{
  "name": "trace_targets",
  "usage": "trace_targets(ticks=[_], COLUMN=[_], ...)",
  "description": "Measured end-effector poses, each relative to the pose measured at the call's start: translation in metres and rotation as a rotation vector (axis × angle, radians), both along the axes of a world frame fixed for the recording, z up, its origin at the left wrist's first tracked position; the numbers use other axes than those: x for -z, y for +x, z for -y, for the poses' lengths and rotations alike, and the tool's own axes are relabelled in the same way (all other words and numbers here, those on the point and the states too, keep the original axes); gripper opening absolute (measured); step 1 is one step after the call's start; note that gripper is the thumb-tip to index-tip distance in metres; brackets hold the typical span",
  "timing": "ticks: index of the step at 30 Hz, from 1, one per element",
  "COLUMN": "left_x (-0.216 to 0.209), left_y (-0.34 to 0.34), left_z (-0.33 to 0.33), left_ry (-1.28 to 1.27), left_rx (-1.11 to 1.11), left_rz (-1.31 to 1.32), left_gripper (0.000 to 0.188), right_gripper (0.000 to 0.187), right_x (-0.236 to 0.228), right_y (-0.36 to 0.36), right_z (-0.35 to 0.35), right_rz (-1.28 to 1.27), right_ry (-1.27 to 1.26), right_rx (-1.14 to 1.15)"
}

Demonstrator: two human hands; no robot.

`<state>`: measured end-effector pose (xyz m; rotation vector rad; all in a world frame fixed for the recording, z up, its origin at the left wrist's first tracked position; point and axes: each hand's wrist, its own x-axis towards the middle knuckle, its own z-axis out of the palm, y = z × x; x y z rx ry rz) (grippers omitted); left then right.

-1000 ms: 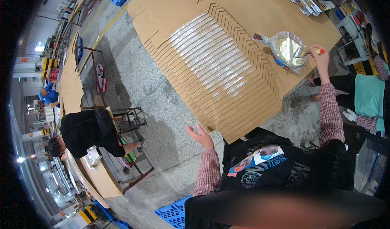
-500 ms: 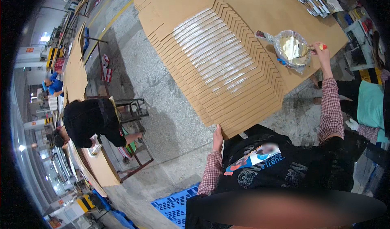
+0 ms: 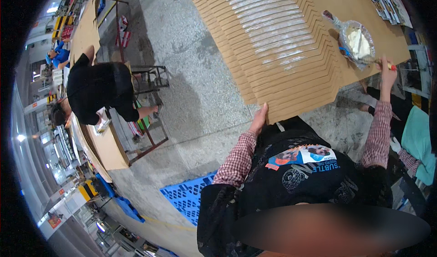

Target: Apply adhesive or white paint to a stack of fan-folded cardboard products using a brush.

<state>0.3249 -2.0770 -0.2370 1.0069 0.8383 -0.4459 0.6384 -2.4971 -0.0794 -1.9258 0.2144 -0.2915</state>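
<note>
Overlapping cardboard sheets (image 3: pixel 291 81) lie fanned out in front of me, with white streaks across their middle strips. My left hand (image 3: pixel 259 119) grips the near left corner of these sheets, thumb on top. To the right, a bowl (image 3: pixel 343 39) lined with clear plastic holds thick white paste (image 3: pixel 358 43). My right hand (image 3: pixel 387 76) is closed on a brush (image 3: pixel 374 60) with a red and yellow handle end. The brush head is at the bowl's near rim; its bristles are hard to make out.
A stack of printed pieces (image 3: pixel 384 4) lies at the far right. Another person in black (image 3: pixel 102 90) bends over a bench at left. A blue plastic pallet (image 3: pixel 186 195) is on the floor, lower left. Someone in a green garment (image 3: pixel 419 143) is at right.
My view has shifted, so the cardboard and bowl appear farther right and higher. The brush has moved from inside the bowl to its near rim. My left hand still holds the cardboard corner.
</note>
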Motion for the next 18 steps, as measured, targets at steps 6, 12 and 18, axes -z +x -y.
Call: trace_targets(ticks=[6, 12, 18], left_x=[-0.012, -0.026, -0.009], left_y=[0.004, 0.012, 0.012], left_z=[0.016, 0.017, 0.024], left_ry=[0.059, 0.209, 0.211], left_rx=[-0.115, -0.048, -0.156], left_rz=[0.049, -0.007, 0.004], left_gripper=[0.059, 0.06, 0.059], right_gripper=[0.012, 0.01, 0.014], right_x=[-0.005, -0.006, 0.005], right_y=[-0.132, -0.152, -0.227], right_z=[-0.133, -0.234, -0.189], right_rz=[-0.136, 0.162, 0.039], right_ry=[0.242, -0.036, -0.404], right_rx=[-0.237, -0.533, -0.703])
